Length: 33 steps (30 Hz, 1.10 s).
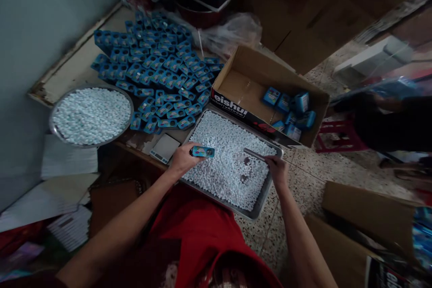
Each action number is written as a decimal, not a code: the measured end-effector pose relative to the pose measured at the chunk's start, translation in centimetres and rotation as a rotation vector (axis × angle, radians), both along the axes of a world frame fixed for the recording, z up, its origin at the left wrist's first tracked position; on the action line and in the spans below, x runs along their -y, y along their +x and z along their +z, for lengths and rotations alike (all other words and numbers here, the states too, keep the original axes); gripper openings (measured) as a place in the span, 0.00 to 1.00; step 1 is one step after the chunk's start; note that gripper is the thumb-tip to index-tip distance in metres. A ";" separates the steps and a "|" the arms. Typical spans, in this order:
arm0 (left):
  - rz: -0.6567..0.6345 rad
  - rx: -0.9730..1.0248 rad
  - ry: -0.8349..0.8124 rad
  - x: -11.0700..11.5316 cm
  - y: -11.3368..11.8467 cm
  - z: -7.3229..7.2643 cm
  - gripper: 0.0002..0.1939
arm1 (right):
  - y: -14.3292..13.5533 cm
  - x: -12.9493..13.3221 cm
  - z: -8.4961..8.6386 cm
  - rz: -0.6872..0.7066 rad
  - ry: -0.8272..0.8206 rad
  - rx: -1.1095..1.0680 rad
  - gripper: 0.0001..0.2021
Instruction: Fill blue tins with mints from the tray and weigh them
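My left hand [182,160] is wrapped round a small blue box [203,151], held over the left part of a metal tray [277,152]. Small white pellets [219,175] fill the tray, thinner at the right, where dark patches of its bottom show. In my right hand [278,169], above the tray's right side, is a thin metal scoop [254,154] with its far end over the pellets. Many similar blue boxes [158,72] stand packed together on the table behind, their tops showing dark round openings.
A round metal bowl [128,128] heaped with white pellets stands left. A small scale [165,147] lies at the table edge. Beyond the tray, an open carton [236,78] holds several blue packs [292,112]. Another person's dark sleeve [398,121] and a red stool [339,136] are at right.
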<state>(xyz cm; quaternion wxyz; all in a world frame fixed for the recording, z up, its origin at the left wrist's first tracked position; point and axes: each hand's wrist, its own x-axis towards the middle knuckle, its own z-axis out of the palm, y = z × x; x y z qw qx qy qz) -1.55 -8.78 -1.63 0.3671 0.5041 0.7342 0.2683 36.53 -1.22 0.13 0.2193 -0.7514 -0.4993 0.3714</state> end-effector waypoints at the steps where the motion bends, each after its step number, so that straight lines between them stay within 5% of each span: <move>1: 0.003 -0.033 0.020 0.0 -0.1 0.2 0.20 | -0.6 -0.1 -1.8 -0.017 -0.024 -0.036 0.18; 5: 0.010 -0.049 0.049 -0.6 -1.2 0.5 0.19 | -6.8 0.1 -6.5 0.028 -0.095 -0.214 0.20; 9: 0.053 0.064 -0.020 -1.1 -2.5 0.1 0.22 | -9.8 0.8 -6.5 0.038 -0.125 -0.356 0.21; 13: 0.022 0.029 -0.042 -1.5 -2.3 0.2 0.21 | -8.1 0.8 -2.6 0.055 -0.145 -0.460 0.19; 17: -0.056 -0.100 0.046 -1.6 -0.9 1.4 0.17 | -8.2 -0.7 2.7 0.238 -0.122 -0.460 0.12; 25: -0.075 -0.250 0.073 -1.0 1.2 2.4 0.15 | -13.6 -2.0 11.4 0.713 0.156 0.251 0.10; 29: -0.037 -0.235 0.085 -0.7 1.5 2.2 0.15 | -14.9 -1.4 13.6 0.803 0.217 0.382 0.10; 33: 0.023 -0.124 0.145 -0.3 1.8 1.4 0.17 | -12.5 -0.9 13.0 0.695 0.275 0.229 0.09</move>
